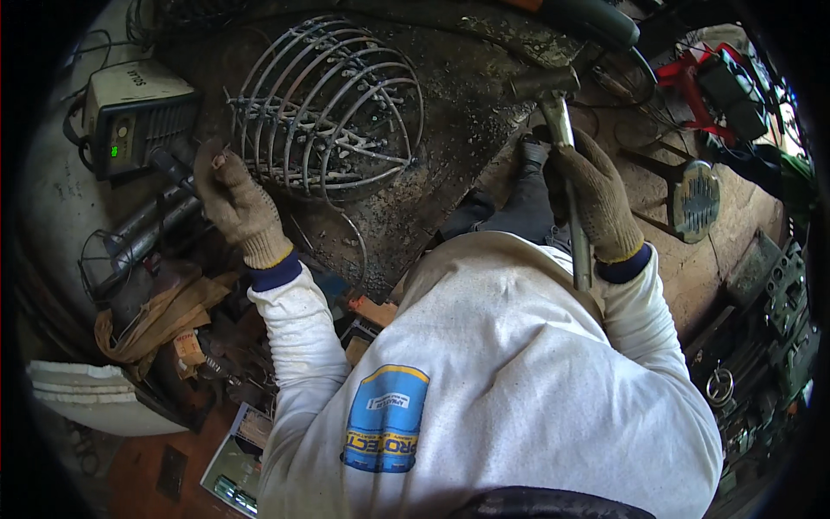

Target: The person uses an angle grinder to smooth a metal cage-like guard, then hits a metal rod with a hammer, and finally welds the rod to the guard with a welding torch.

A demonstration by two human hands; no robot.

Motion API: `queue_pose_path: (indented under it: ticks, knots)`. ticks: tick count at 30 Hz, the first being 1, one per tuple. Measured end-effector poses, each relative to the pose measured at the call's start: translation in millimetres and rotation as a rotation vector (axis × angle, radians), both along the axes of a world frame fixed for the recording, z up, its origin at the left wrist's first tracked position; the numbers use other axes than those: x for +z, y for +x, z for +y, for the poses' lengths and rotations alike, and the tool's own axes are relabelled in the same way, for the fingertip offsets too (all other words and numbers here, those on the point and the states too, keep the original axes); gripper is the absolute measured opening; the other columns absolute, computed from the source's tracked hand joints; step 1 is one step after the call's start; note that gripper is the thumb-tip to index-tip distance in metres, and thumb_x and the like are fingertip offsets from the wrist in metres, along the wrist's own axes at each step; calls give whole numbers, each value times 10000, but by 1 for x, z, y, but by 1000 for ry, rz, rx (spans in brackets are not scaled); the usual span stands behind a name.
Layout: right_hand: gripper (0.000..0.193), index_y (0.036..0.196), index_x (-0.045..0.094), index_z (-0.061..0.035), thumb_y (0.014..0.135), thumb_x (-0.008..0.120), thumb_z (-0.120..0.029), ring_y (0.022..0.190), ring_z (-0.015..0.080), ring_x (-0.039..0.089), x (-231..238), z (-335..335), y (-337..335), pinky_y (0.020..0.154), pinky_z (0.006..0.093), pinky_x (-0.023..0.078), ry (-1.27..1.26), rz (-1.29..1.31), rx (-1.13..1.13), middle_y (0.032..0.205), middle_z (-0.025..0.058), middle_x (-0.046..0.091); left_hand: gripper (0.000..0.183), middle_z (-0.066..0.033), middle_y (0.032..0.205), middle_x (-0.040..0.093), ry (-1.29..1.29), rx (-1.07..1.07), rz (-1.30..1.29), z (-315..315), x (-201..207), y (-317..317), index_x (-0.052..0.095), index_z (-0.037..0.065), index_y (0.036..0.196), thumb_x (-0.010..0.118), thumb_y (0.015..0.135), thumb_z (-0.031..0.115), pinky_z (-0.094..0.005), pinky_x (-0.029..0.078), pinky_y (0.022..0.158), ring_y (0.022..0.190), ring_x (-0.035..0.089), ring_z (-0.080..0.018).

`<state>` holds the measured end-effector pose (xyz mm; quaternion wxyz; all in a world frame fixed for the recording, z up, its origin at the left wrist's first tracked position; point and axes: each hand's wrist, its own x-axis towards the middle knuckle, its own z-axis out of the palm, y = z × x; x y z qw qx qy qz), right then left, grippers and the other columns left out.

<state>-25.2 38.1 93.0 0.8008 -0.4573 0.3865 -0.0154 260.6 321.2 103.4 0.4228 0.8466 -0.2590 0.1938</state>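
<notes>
My right hand (596,190), in a tan knit glove, is wrapped round the metal handle of a hammer (560,125). The hammer stands with its head up, and its handle runs down to the front of my shirt. My left hand (238,203), gloved alike, is raised with its fingers curled. A short dark cylindrical piece (173,169) meets its outer side; I cannot tell whether the hand grips it. Just right of this hand, on the dark floor, lies a round cage of bent metal rods (324,108) with short rod pieces inside.
A welding machine (138,117) with a lit green display stands at the left. Metal tubes (156,229) and brown cloth (169,320) lie below it. At the right are a small metal stool (696,201), a red-and-black tool (718,91) and dark metal parts (774,294). Debris covers the floor plate.
</notes>
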Motion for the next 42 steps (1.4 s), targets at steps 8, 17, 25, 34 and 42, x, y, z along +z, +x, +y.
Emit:
queue_pose_path:
  ticks: [8,17,25,34,42]
  knots:
    - [460,1393,546,32,1017,629,-220,691,104,619,-7,-63,-9,611,272,515,-72,56,374,922,60,688,295,-183,1147,672,515,111,-387,-44,42,-73,672,-19,1152,681,960,204,-437,531,903,1066,627,-340]
    - [568,1453,508,-47,943,658,-246,1069,399,697,-3,-115,25,924,442,539,-623,-175,788,1158,267,686,202,-99,1089,697,499,-105,-31,-109,33,-181,694,51,1079,682,948,205,-426,524,885,1014,637,-288]
    - [590,1414,484,79,934,698,-189,923,326,736,9,-88,88,814,385,582,-567,-827,367,1058,251,713,441,-159,1038,706,479,-263,451,-193,34,-210,637,28,1197,770,877,301,-438,572,822,974,698,-345]
    - [716,1483,445,57,983,700,-388,1075,226,667,10,-78,104,913,362,546,-437,-936,612,1191,173,689,232,-38,788,662,-231,263,827,-155,54,-236,626,40,1049,668,960,250,-290,503,491,598,639,-120]
    - [542,1426,544,-21,998,660,-333,1112,296,697,-8,-114,42,964,384,546,-475,-510,908,1209,199,703,304,-19,752,623,246,562,581,-28,136,-150,675,1,1086,676,947,271,-255,454,495,572,576,-86]
